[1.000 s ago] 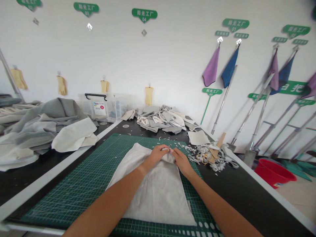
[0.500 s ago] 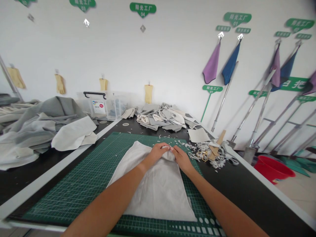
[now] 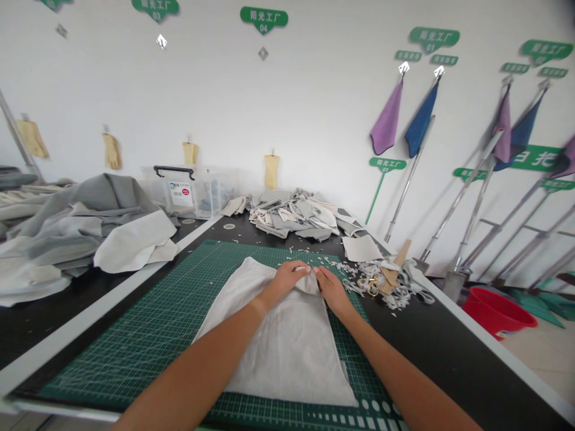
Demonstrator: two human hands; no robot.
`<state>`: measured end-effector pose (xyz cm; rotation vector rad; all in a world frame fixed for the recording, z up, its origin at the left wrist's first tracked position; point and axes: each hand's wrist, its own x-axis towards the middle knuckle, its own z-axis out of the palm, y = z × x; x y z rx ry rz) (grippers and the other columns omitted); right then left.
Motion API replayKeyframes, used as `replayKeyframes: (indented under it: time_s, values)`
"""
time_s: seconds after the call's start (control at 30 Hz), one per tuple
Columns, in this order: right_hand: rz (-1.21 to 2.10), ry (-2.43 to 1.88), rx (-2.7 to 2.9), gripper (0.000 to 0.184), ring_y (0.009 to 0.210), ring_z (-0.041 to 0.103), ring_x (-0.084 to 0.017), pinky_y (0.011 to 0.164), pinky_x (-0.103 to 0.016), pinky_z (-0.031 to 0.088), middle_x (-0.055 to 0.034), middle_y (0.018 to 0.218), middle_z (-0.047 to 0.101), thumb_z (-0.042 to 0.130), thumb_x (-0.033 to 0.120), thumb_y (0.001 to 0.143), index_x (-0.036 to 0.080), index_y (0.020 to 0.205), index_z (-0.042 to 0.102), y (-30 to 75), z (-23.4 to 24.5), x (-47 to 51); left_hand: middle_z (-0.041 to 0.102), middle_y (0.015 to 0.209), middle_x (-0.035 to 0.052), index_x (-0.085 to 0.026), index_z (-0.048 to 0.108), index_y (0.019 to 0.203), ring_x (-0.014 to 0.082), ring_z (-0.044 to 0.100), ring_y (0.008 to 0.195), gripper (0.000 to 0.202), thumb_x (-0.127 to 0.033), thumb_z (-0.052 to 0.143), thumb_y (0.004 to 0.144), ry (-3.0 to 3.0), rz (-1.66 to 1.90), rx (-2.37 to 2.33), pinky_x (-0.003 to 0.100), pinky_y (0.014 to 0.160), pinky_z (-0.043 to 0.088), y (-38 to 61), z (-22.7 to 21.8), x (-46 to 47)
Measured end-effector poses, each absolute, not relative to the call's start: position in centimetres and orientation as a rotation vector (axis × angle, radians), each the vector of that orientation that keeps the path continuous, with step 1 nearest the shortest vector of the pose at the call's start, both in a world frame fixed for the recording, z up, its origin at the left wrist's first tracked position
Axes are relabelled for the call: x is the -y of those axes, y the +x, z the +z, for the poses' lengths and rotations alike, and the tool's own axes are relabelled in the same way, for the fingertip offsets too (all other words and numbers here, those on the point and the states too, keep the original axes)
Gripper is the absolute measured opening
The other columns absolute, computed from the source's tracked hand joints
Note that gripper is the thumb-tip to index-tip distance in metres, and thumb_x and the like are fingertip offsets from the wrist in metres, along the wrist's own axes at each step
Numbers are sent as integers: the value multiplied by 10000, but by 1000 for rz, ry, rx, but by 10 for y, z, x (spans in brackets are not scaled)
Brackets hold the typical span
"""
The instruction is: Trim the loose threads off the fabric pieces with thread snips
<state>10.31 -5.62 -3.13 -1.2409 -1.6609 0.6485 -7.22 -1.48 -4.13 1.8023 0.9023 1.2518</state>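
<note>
A pale grey piece of fabric (image 3: 283, 347) lies flat on the green cutting mat (image 3: 148, 335). Both hands meet at its far edge. My left hand (image 3: 290, 278) has its fingers curled over the fabric's far corner and pinches it. My right hand (image 3: 330, 287) presses against the same edge, fingertips touching the left hand's, also gripping the fabric. Both forearms stretch over the cloth from the near edge.
Scissors with gold handles (image 3: 368, 286) lie among fabric scraps (image 3: 381, 281) right of the mat. A heap of cut pieces (image 3: 291, 215) sits behind, grey cloth (image 3: 76, 233) piles at left, a clear bin (image 3: 188, 191) behind it. A red basin (image 3: 498, 308) stands on the floor.
The hands stay at the fabric's far edge; only the camera has shifted slightly.
</note>
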Motion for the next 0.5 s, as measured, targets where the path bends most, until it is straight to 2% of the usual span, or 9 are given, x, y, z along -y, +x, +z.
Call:
replayKeyframes:
  time_s: [0.2,0.33,0.5]
  values:
    - [845,-1265,1583,455,479,380,-133,465,-255,291,45,550,453,522,669,863,224,806,599,104,-27,56,756,968,47,-179,764,955,201,662,918,276,-394,611,874,1812,1287,-941,281,835,487,-71,-39,18]
    - [771,-1265,1658,380,523,417,-123,493,-235,294,45,567,461,613,578,824,205,757,588,108,-28,53,749,959,48,-173,755,953,198,661,920,265,-370,593,880,1831,1294,-961,275,839,486,-69,-36,20]
    - [638,-1317,1623,318,541,431,-133,525,-237,301,47,540,457,581,505,837,205,734,585,113,-35,45,752,961,43,-178,745,986,193,664,906,299,-397,558,907,1940,1218,-1041,266,830,480,-72,-28,24]
